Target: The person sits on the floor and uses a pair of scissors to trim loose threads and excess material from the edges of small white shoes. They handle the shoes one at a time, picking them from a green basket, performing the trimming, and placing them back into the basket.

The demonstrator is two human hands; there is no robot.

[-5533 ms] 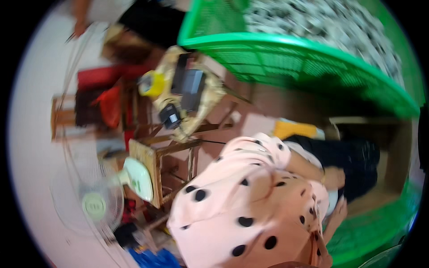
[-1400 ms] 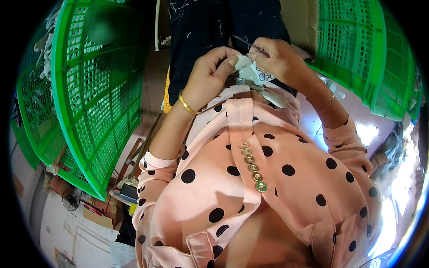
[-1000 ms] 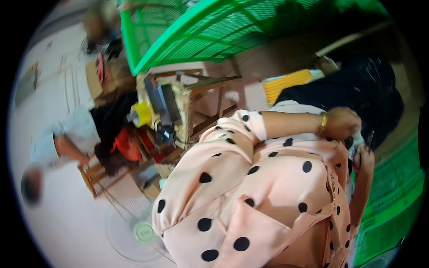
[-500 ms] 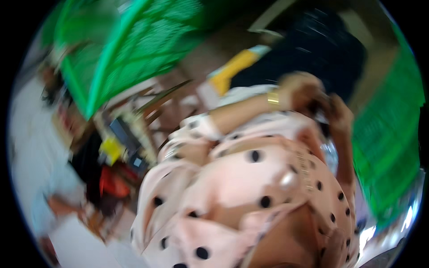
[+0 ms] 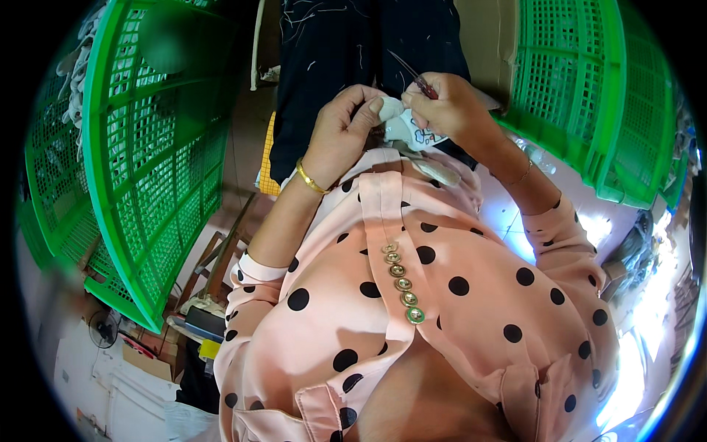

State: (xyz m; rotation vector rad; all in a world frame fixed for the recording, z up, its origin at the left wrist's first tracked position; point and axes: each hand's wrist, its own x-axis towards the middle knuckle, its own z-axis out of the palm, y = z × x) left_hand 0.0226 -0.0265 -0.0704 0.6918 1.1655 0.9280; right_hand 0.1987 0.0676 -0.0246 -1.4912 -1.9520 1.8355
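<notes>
Over my lap, my left hand (image 5: 346, 129) pinches a small white fabric piece (image 5: 394, 110) between thumb and fingers. My right hand (image 5: 445, 107) is closed round a slim pointed tool with a dark red handle (image 5: 426, 87). The tool's thin metal point slants away to the far left, clear of the fabric. My right fingertips are close beside the fabric; whether they grip it too I cannot tell. Below the hands, a part of the white fabric shows a blue line drawing (image 5: 426, 136). Another pale cloth piece (image 5: 440, 173) lies against my shirt.
Tall green plastic crates stand close on the left (image 5: 158, 147) and right (image 5: 563, 81). White pieces (image 5: 77, 81) fill one at far left. Beyond the right hand is cardboard (image 5: 495, 44). A clear plastic bottle (image 5: 537, 156), a wooden stool (image 5: 217, 258) and a fan (image 5: 103, 328) are also around.
The view has turned and steadied, so my hands have shifted from the right to the middle of the picture. The fabric and the pointed tool, blurred before, now show clearly.
</notes>
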